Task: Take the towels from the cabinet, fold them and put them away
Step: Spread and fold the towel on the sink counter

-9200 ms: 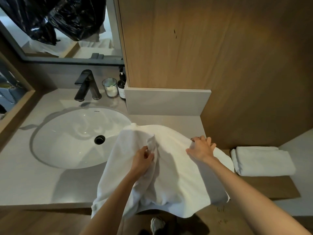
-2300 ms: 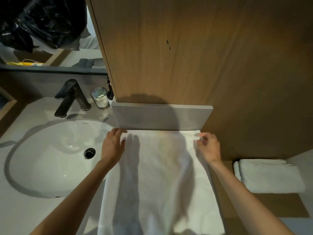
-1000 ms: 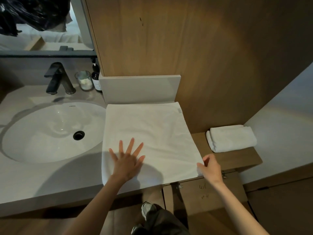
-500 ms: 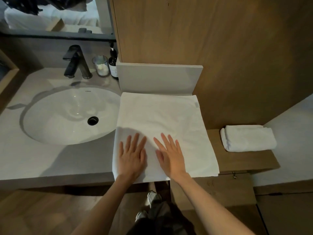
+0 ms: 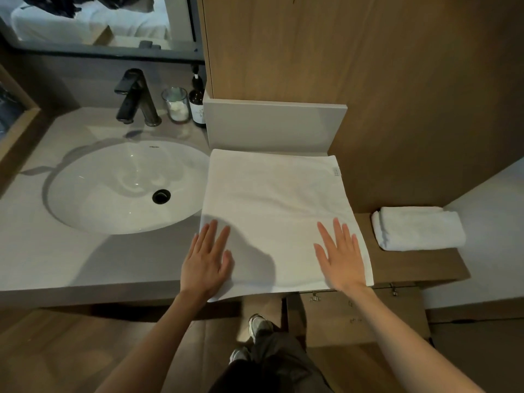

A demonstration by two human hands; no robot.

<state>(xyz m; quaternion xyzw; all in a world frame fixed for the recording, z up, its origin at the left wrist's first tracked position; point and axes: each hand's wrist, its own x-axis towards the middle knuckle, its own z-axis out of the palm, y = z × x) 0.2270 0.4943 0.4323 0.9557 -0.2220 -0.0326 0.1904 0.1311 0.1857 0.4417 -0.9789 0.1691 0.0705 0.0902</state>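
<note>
Straight, relaxed fingers (image 5: 215, 231) of the left hand (image 5: 207, 265) lie flat on the near left edge of a white towel (image 5: 272, 205), gripping nothing; the right hand (image 5: 340, 259) does the same near the right edge, its fingers likewise released and pressing palm-down. The towel is spread in a single flat panel across the pale counter (image 5: 85, 259), just right of the oval sink (image 5: 113, 185), its far edge butting a low grey upstand and its near edge hanging slightly past the counter's front. A small label (image 5: 335, 171) shows at the far right corner.

The cloth looks soft, light and limp: it takes shallow ripples across its middle and will sag rather than hold a shape, so flat palms can smooth it but cannot lift it. By the look of it, the next fold is best started by pinching the two near corners, or the two corners of one side, and carrying that edge over to meet the opposite one. The overhanging near edge could let the towel slide off if tugged carelessly.

A second towel, the folded towel (image 5: 416, 228), rests on the lower wooden shelf (image 5: 411, 268) to the right. A dark tap (image 5: 136, 97), a glass (image 5: 175, 107) and a brown bottle (image 5: 197, 106) stand behind the sink.
</note>
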